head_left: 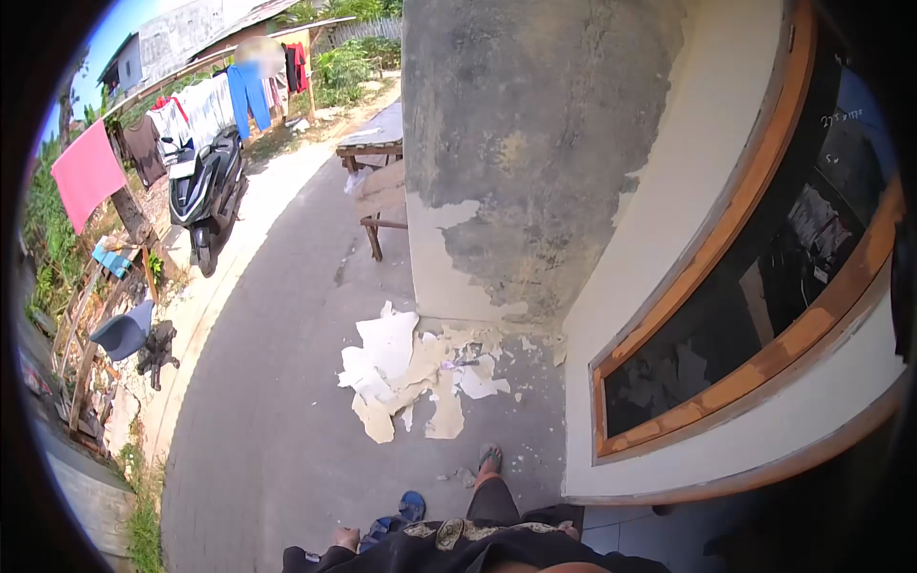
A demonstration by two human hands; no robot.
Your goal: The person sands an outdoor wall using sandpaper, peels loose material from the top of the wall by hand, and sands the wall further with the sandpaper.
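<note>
My left hand [347, 540] hangs low at the bottom edge, beside my dark clothing; its fingers are too small to make out. Only a sliver of my right hand [570, 529] shows at the bottom, next to the dark cloth, with its fingers hidden. Neither hand visibly touches the wall. Large flakes of peeled paint [387, 344] lie on the grey pavement at the wall's foot. A small tool with a purplish part [462, 364] rests among them. The wall [535, 115] ahead shows bare mottled grey, with cream paint left along its lower left and right side.
An orange-brown window frame [697, 286] with dark glass stands to the right. A wooden table [382, 181] is beside the wall's left edge. Further left are a parked scooter [205, 181], a blue-grey chair [124, 331] and hanging laundry [88, 174]. My sandalled feet are below.
</note>
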